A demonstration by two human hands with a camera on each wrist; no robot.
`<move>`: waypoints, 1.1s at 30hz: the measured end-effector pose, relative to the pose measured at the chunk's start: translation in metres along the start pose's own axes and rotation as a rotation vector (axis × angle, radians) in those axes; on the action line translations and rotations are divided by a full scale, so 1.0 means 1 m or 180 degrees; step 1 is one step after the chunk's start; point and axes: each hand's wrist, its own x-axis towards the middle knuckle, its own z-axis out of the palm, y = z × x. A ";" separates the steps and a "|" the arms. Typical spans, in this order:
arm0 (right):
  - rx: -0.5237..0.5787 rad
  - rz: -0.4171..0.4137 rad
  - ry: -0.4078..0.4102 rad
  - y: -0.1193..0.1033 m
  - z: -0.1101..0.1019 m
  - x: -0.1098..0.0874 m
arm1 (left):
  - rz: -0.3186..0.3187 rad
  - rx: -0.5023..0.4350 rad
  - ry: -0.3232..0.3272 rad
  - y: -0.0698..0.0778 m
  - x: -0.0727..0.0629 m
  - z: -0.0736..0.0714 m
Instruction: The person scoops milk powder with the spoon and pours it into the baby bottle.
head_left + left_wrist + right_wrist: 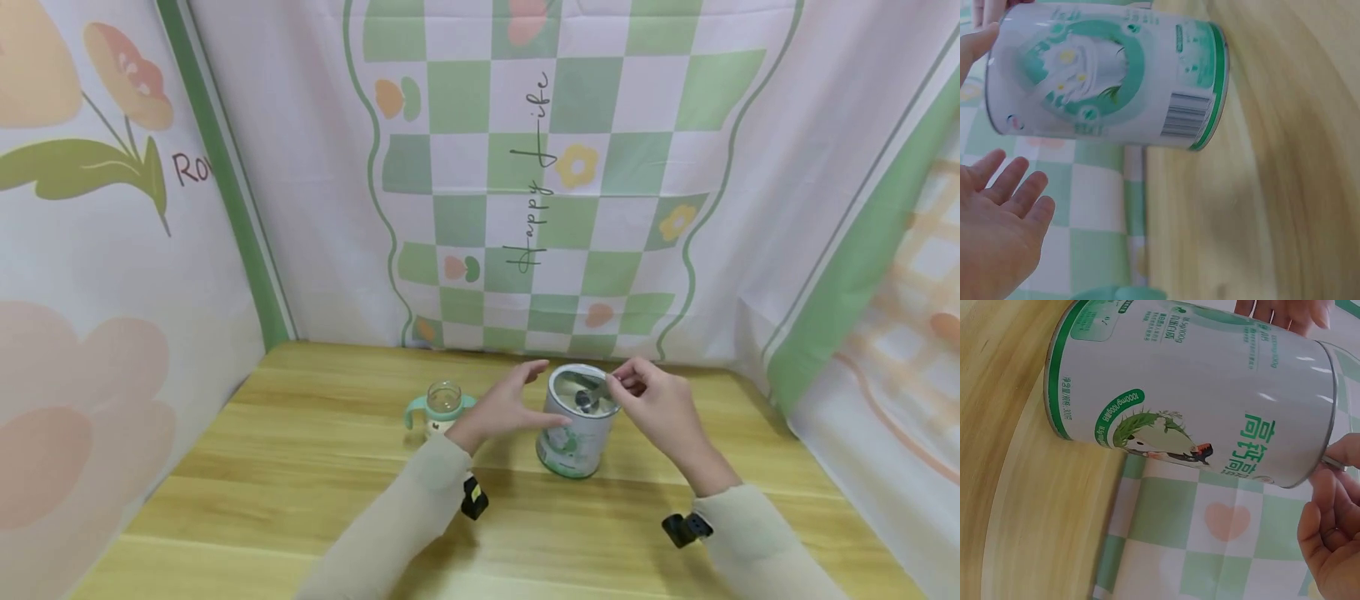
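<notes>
A white and green milk powder can point(576, 450) stands upright on the table, its top uncovered. Pale powder shows inside around a metal spoon point(589, 399). My right hand point(666, 410) pinches the spoon's handle at the can's right rim; the right wrist view shows a bit of the metal handle point(1334, 464) between thumb and finger. On the can's other side is my left hand point(504, 410), thumb and fingers spread apart and holding nothing. In the left wrist view its palm point(997, 240) faces up beside the can point(1104, 78).
Left of the can stands a clear baby bottle point(444, 403) with mint-green handles and an uncapped mouth, partly behind my left wrist. The wooden table point(315, 467) ends at a checkered curtain point(517, 208) at the back, with more printed cloth on both sides.
</notes>
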 end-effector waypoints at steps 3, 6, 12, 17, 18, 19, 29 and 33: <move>-0.0068 -0.0129 -0.0036 0.001 0.004 0.001 | -0.0030 -0.0112 -0.0024 -0.001 0.002 0.007; -0.0116 -0.0232 -0.0055 0.002 0.007 0.003 | -0.0067 -0.0278 -0.0026 -0.002 0.005 0.013; -0.0245 -0.0346 -0.0152 -0.002 0.011 0.006 | 0.0153 -0.0596 -0.0042 -0.001 0.011 0.023; -0.0331 -0.0515 -0.0177 -0.007 0.015 0.007 | 0.0447 -0.0792 -0.0120 -0.001 0.015 0.028; -0.0336 -0.0542 -0.0178 -0.008 0.015 0.007 | 0.0511 -0.0855 -0.0153 -0.001 0.016 0.028; -0.0345 -0.0565 -0.0180 -0.008 0.016 0.007 | 0.0564 -0.0933 -0.0195 -0.001 0.016 0.029; -0.0339 -0.0500 -0.0249 -0.013 0.022 0.008 | 0.0128 -0.1183 -0.0155 -0.008 0.017 0.039; -0.0325 -0.0484 -0.0263 -0.014 0.025 0.008 | 0.0126 -0.1203 -0.0177 -0.011 0.018 0.041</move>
